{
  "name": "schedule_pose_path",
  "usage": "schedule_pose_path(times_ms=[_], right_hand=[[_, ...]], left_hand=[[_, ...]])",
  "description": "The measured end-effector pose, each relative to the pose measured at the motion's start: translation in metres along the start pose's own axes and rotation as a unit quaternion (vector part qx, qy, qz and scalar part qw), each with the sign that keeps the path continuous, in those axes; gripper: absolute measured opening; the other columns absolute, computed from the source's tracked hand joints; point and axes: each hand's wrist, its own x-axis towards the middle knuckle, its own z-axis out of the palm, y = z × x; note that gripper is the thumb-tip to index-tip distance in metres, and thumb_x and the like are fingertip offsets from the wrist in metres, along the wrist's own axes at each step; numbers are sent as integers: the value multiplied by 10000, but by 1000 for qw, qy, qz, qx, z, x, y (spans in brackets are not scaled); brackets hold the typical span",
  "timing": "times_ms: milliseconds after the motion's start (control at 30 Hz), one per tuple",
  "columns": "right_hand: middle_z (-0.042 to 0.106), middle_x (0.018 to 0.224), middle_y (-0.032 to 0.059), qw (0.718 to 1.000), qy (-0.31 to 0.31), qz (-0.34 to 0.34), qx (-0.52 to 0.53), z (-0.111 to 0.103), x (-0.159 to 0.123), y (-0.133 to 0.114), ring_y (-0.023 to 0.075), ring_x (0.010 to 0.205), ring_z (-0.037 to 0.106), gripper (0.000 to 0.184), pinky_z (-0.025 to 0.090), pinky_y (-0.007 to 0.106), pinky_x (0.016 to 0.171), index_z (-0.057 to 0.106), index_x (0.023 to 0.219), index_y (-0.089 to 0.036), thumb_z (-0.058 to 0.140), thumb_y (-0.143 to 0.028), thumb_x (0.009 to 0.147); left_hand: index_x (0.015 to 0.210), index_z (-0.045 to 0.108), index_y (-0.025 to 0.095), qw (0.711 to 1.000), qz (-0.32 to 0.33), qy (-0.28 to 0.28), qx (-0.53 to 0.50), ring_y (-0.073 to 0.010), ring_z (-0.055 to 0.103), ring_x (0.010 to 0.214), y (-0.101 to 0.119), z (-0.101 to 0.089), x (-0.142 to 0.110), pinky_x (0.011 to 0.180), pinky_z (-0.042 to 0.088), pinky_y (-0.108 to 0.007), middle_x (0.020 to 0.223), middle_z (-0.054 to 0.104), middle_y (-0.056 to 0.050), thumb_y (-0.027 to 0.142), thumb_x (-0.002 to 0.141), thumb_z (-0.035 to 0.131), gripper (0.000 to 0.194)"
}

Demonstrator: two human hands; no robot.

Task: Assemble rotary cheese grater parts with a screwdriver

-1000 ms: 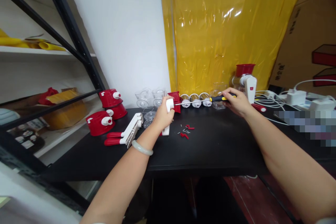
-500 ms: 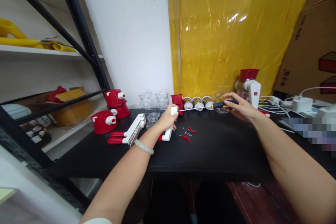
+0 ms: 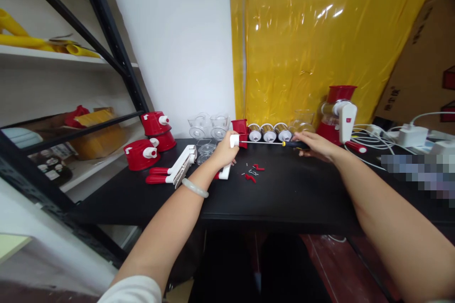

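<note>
My left hand (image 3: 225,149) is closed around a white crank handle (image 3: 234,140) with a red grip, held over the table; the fingers hide much of it. A screwdriver (image 3: 289,144) with a black and yellow handle lies level in my right hand (image 3: 313,144), fingers wrapped round it. Its long shaft runs left, and the tip meets the end of the white handle. Below, small screws (image 3: 253,172) and two red plastic pieces (image 3: 250,178) lie on the black table (image 3: 284,194). Left of my left hand rest other white handles (image 3: 183,165) with red grips.
Red bases (image 3: 140,155) stand at the left, with clear plastic hoppers (image 3: 199,125) by the wall. Several metal drums (image 3: 268,132) line the back beside a red part (image 3: 240,131). An assembled red and white grinder (image 3: 344,116), cables and white chargers (image 3: 412,136) occupy the right.
My right hand has turned around the screwdriver handle and moved slightly left. The tip stays at the white handle. The camera view has shifted a little.
</note>
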Motion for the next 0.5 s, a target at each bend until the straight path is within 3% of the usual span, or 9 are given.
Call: schedule_pose_path(times_ms=[100,167,333,500], right_hand=[[541,457,25,995,11,38,-95,4,3,2,108,317,384,502,250,242,339,558,698,-193,400,-626,896],[475,395,-10,990,34,21,-133,5,6,3,93,289,327,432,224,231,329,519,677,-196,417,-539,920],[460,423,-44,993,81,-38,-80,10,9,7,92,333,374,294,261,210,342,511,739,-208,535,-471,867],[529,595,-30,984,154,-79,37,18,10,4,103,473,486,342,337,203,387,525,787,-226,721,-496,710]], left_hand=[[1314,402,240,1000,8,5,13,-139,575,430,1,2,-2,405,464,-236,736,569,4,151,794,497,536],[1320,402,241,1000,7,8,19,-133,571,429,1,3,-2,415,468,-234,729,572,6,150,793,500,543],[1307,394,256,1000,-4,14,20,-136,571,423,0,2,1,422,482,-239,682,559,21,143,781,495,547],[1299,382,259,999,15,42,19,-128,562,420,2,-1,3,436,487,-245,730,581,5,135,791,473,531]])
